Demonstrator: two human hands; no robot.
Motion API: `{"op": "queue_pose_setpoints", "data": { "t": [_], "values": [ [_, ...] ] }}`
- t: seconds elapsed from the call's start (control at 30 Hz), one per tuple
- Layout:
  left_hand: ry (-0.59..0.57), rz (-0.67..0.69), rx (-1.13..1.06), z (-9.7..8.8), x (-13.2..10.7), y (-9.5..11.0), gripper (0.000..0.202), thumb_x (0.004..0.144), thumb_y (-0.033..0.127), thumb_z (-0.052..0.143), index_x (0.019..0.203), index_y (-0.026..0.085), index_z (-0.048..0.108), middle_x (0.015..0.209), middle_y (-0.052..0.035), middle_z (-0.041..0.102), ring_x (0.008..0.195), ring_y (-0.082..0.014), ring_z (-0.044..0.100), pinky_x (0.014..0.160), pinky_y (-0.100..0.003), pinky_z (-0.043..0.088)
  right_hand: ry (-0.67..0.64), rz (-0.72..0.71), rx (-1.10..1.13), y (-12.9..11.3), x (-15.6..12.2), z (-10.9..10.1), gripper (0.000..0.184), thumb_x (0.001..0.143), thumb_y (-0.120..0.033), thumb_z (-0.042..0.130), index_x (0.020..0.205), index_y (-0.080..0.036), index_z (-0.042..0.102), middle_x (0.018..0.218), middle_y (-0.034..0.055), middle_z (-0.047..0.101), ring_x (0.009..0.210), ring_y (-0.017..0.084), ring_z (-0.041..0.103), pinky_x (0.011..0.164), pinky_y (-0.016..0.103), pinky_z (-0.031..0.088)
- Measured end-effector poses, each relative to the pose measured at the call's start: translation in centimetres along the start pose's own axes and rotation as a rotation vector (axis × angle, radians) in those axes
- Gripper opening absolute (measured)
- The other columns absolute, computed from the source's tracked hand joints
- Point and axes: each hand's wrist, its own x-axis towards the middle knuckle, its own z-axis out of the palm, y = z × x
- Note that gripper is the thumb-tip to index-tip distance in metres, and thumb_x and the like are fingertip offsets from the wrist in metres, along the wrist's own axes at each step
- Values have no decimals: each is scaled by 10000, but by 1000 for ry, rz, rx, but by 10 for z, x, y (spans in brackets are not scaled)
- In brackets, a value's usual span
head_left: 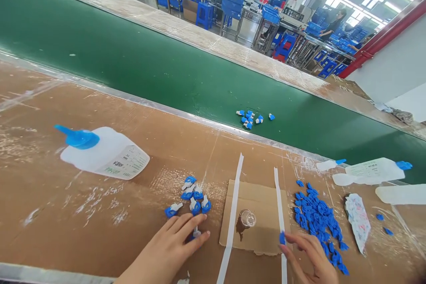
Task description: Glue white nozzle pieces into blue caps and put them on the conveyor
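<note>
My right hand (311, 257) pinches a small blue plastic piece (282, 238) between thumb and fingertips, over the right edge of a cardboard sheet (262, 195). On that sheet stands a small clear cup-like piece (248, 218). To the left, my left hand (173, 246) has its fingers stretched out beside a group of blue-and-white plastic parts (195, 205). One more such part (196, 233) lies partly hidden between its thumb and fingers; I cannot tell whether the hand touches it. A heap of loose blue pieces (316, 215) lies beyond my right hand.
Two white tape strips (234, 204) cross the cardboard. A large white bottle (109, 153) lies at left; another bottle (374, 171) and a patterned packet (357, 222) lie at right. More blue-and-white parts sit on the green belt (149, 66). People work in the background.
</note>
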Motion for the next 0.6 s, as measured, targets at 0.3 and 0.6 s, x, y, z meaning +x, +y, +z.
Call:
{"op": "queue_pose_setpoints", "data": {
  "t": [0.3,0.6],
  "values": [
    [-39,-194,-221,-4,10,2,325,777,137,709,1075,258,665,976,-41,732,834,-225,706,730,-307,570,-124,-116,-46,-45,36,44,294,917,-497,535,850,-268,706,732,36,670,687,210,635,620,316,495],
    [154,-390,-1185,-13,17,22,327,896,492,531,951,248,742,840,-30,621,585,-112,550,519,-199,470,-176,-131,-136,-48,38,50,346,946,-497,480,815,-245,678,709,28,642,681,204,616,646,325,451]
  ]
}}
